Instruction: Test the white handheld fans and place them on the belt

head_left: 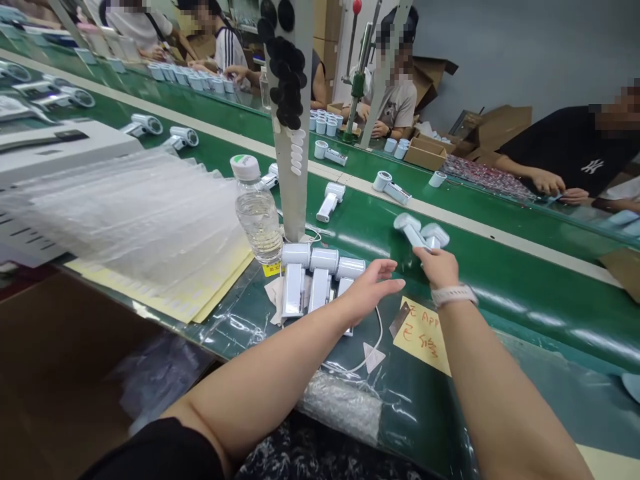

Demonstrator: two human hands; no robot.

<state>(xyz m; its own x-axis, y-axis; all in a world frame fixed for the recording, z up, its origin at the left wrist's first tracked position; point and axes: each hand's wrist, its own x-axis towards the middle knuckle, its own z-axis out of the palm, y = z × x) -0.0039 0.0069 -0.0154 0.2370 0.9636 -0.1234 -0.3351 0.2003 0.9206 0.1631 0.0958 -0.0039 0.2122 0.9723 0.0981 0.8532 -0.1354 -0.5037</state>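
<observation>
My right hand point(439, 265) is closed on a white handheld device point(411, 229) lying on the green conveyor belt point(500, 280), with a second such device point(435, 235) right beside it. A pale watch band circles that wrist. My left hand point(373, 283) is open, fingers stretched toward the right, hovering over the rightmost of three white devices point(323, 277) laid side by side at the belt's near edge.
A water bottle point(257, 210) stands left of a grey post point(291, 120) holding black and white discs. Clear plastic bags point(130, 213) lie on yellow sheets at left. More white devices dot the belt. Other people work across the belt, with cardboard boxes point(425, 152) nearby.
</observation>
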